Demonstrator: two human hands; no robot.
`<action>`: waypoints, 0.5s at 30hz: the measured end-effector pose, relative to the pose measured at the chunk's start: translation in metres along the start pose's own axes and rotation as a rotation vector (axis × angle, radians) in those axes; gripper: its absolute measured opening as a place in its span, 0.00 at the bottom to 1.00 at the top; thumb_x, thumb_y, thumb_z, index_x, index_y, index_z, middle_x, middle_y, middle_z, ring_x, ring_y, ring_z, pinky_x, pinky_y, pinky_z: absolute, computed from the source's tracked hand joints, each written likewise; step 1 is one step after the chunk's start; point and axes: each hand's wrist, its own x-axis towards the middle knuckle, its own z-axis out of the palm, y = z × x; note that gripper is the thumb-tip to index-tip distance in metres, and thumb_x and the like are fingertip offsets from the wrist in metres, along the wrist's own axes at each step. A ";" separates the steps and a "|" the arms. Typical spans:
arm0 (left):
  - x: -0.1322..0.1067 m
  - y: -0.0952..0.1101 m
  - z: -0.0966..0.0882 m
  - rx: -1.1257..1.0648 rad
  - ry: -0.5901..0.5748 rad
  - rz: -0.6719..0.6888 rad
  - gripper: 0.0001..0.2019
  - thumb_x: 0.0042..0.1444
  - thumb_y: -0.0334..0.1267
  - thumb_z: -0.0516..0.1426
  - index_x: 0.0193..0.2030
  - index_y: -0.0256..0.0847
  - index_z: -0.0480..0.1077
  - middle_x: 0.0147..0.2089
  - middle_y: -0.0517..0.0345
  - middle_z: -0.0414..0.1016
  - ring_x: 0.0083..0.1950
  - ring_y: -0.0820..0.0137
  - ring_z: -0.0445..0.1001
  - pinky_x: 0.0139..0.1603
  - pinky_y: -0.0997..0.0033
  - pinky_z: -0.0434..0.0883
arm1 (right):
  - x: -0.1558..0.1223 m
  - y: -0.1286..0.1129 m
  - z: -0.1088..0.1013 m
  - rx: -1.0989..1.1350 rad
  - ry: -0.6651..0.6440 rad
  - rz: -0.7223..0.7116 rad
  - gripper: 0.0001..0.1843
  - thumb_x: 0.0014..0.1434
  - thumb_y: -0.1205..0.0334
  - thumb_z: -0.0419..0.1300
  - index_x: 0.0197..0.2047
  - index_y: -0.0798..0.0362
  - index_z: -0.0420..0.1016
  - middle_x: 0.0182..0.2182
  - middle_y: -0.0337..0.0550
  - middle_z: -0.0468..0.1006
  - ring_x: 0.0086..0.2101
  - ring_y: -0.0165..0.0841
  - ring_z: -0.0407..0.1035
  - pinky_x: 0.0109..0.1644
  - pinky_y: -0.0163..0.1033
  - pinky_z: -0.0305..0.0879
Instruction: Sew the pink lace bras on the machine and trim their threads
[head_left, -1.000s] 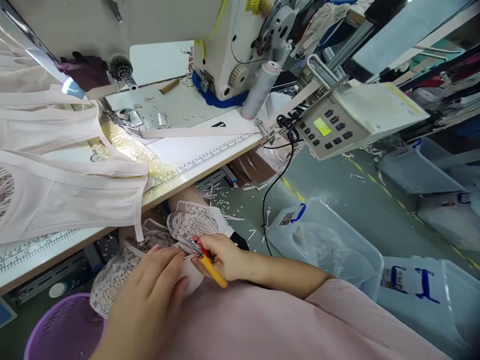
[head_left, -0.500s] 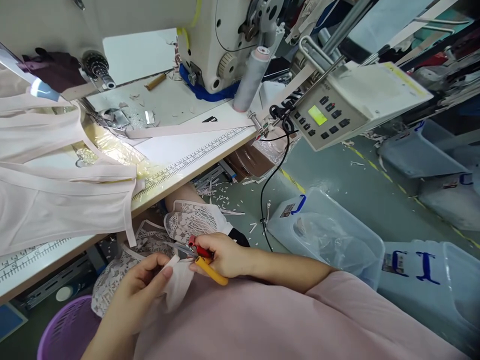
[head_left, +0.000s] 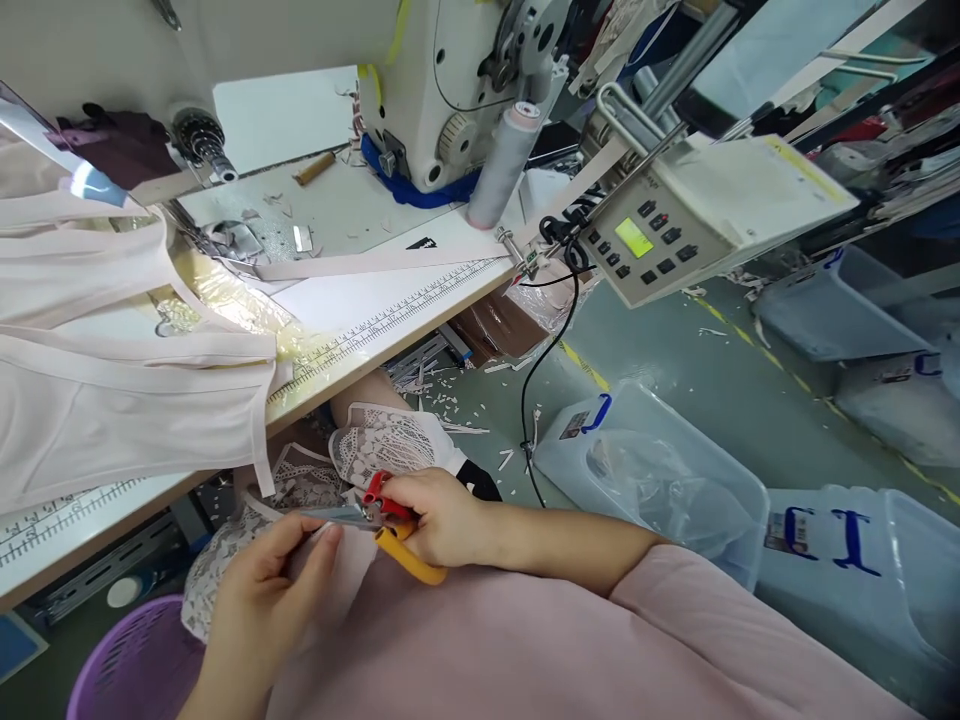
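Note:
My right hand [head_left: 444,515] grips a pair of scissors [head_left: 409,560] with one red and one orange handle. Their metal blades point left, reaching to the fingertips of my left hand [head_left: 274,575]. That hand pinches a pale pink fabric piece [head_left: 351,578] between thumb and fingers, and the cloth hangs down over my lap. The exact spot where blades and cloth meet is partly hidden by my left fingers. White lace fabric [head_left: 390,440] lies just beyond both hands, below the table edge.
Pale garments [head_left: 135,420] lie on the sewing table [head_left: 405,310], one strap hanging over its edge. A sewing machine [head_left: 420,100] and thread cone [head_left: 504,165] stand behind. At right are a control box [head_left: 675,220] and clear bins [head_left: 675,470]. A purple basket [head_left: 135,660] sits lower left.
The scissors have moved slightly left, and their blades now extend to my left fingertips. My left hand has lowered a little with the fabric.

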 end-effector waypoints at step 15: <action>-0.002 0.008 0.007 -0.442 -0.264 -0.282 0.15 0.43 0.49 0.62 0.23 0.38 0.69 0.14 0.70 0.55 0.16 0.81 0.49 0.18 0.79 0.46 | 0.000 -0.004 -0.054 -0.441 -0.727 0.034 0.29 0.51 0.33 0.57 0.29 0.53 0.61 0.26 0.38 0.66 0.23 0.27 0.56 0.25 0.32 0.52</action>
